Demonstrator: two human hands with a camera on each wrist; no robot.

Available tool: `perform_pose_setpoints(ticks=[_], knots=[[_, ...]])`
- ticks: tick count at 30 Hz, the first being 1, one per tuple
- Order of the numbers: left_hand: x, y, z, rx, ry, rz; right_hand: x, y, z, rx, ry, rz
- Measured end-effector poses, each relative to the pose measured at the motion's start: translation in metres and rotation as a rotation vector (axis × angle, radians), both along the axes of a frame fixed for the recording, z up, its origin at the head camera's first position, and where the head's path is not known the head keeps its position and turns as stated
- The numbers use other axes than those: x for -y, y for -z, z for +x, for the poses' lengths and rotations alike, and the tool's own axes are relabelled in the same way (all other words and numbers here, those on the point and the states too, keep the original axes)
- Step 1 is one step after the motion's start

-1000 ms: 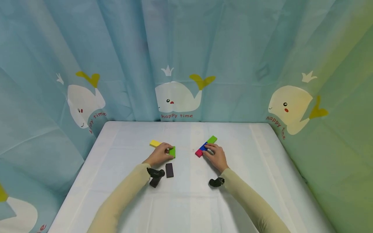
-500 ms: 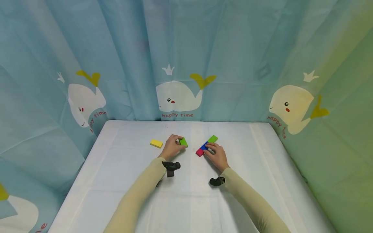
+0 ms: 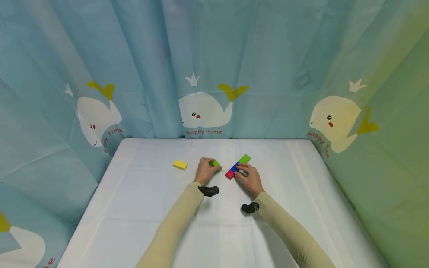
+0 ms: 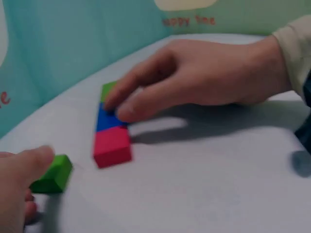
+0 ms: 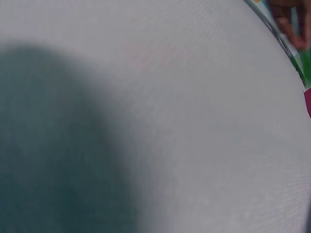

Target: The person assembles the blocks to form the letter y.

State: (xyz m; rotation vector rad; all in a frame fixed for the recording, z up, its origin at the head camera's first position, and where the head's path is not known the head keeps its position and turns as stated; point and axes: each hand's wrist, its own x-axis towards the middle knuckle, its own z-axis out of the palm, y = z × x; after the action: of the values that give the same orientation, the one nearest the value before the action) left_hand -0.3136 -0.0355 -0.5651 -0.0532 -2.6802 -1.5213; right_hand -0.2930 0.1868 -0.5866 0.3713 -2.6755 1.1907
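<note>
My left hand (image 3: 205, 169) pinches a green block (image 3: 216, 164) between thumb and fingers, close to the table. In the left wrist view, this green block (image 4: 57, 175) is partly hidden by the thumb. To its right lies a slanted row: a pink block (image 3: 229, 174), a blue block (image 3: 234, 167) and another green block (image 3: 244, 159), end to end. The thumb and fingers of my right hand (image 3: 249, 179) hold the blue block at its right side and top. A yellow block (image 3: 180, 165) rests flat to the left of my left hand.
The blocks lie on a white-covered table (image 3: 295, 208). A blue-green curtain (image 3: 275, 67) with whale prints hangs around its back and sides. Black wrist cameras sit on my left wrist (image 3: 209, 191) and right wrist (image 3: 250, 207).
My left hand has carried the green block rightward toward the row. Its forearm now covers where two dark blocks were visible. My right hand has stayed at the blue block.
</note>
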Motion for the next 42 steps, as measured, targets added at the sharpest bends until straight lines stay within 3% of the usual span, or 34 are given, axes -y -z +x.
perform_pose_setpoints(ticks=[6,12,26,42], knots=[[-0.01,0.006,0.007,-0.011,-0.073,-0.094,0.001,0.003,-0.003,-0.016,-0.009,0.031],[-0.025,0.008,0.007,-0.02,-0.152,-0.103,-0.001,0.002,-0.003,-0.007,0.012,0.03],[-0.038,0.008,0.008,-0.04,-0.15,-0.115,0.0,0.007,-0.004,-0.08,0.029,0.062],[-0.039,0.003,0.011,-0.02,-0.149,-0.117,0.003,0.002,-0.001,-0.032,0.066,0.059]])
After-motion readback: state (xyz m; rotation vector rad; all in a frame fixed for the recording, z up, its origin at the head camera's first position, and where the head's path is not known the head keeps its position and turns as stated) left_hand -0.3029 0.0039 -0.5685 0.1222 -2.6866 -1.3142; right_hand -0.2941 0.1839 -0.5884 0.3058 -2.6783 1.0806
